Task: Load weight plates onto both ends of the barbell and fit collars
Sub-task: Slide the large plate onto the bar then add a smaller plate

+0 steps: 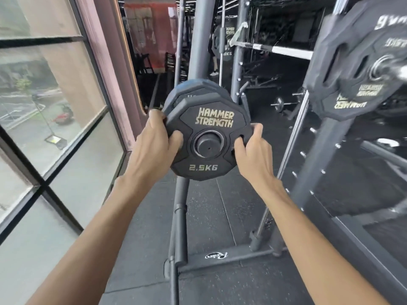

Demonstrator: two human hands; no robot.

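A small black 2.5 kg plate (207,137) with gold lettering sits on a black storage peg (206,147) of the rack, in front of another plate (193,90). My left hand (158,137) grips its left edge, thumb in the grip slot. My right hand (253,146) grips its right edge, fingers curled round the rim. Upper right, the barbell (290,52) lies across the rack, with large black plates (356,69) on its near, blurred end.
A grey rack upright (201,40) stands behind the plate, its base bars (220,259) on the dark rubber floor. A large window (44,106) fills the left. Another upright with pegs (308,172) rises at the right. A small barbell (284,104) lies on the floor beyond.
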